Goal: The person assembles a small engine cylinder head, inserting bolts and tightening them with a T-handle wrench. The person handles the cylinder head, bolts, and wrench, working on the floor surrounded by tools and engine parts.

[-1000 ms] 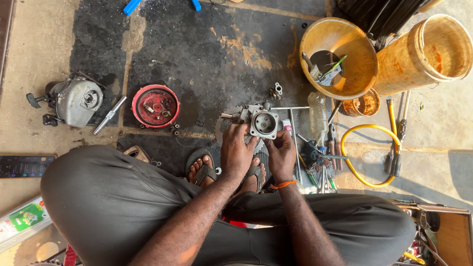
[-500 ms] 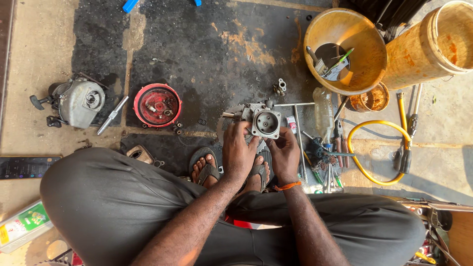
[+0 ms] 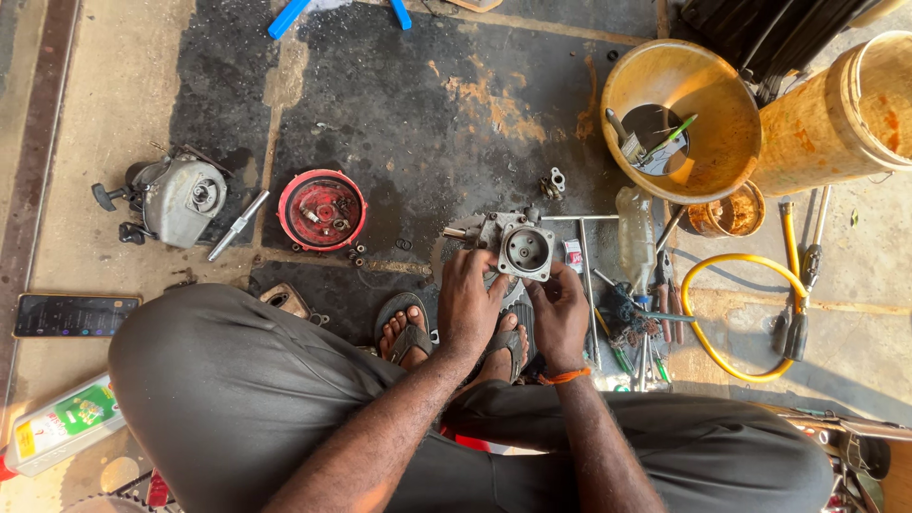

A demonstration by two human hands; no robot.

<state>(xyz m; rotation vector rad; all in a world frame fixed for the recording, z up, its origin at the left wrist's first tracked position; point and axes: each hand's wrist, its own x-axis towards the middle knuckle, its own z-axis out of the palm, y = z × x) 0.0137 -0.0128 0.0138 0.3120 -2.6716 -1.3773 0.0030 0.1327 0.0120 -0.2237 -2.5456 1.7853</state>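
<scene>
I squat over an oil-stained concrete floor. A small grey metal engine part (image 3: 518, 245), with a round bore in a square flange, is held just above the floor in front of my sandalled feet. My left hand (image 3: 469, 301) grips its lower left side. From the lower right, my right hand (image 3: 558, 309) holds its flange; an orange band circles that wrist.
A red round cover (image 3: 322, 209) and a grey engine housing (image 3: 180, 197) lie to the left. A yellow bucket (image 3: 680, 119) with brushes, a second tub (image 3: 847, 114), a yellow hose (image 3: 736, 318) and several hand tools (image 3: 636, 328) crowd the right. A phone (image 3: 72, 314) lies at far left.
The view has shifted slightly; both hands keep the grey part in about the same place, with little visible change in grip.
</scene>
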